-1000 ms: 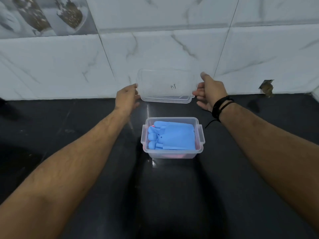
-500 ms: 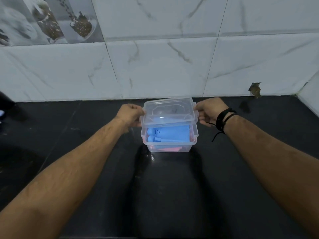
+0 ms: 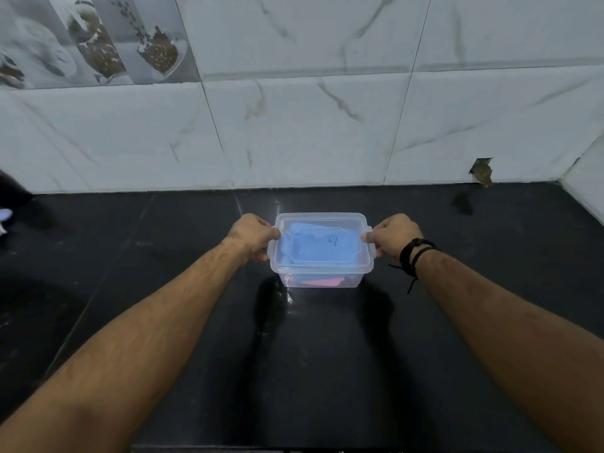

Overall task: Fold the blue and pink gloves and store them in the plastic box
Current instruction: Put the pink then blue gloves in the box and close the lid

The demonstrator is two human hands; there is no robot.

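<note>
If I press unevenly, the lid (image 3: 322, 245) could seat crooked on the plastic box (image 3: 322, 279) at mid-desk (image 3: 163, 322), where my left hand (image 3: 253, 235) and right hand (image 3: 394, 237) each grip an end, blue gloves (image 3: 313, 250) blurring through, pink gloves (image 3: 315, 282) barely showing beneath.

Glossy black countertop (image 3: 163, 322) meets white marble-look wall tiles (image 3: 294, 132) (one chipped (image 3: 481, 171)).
</note>
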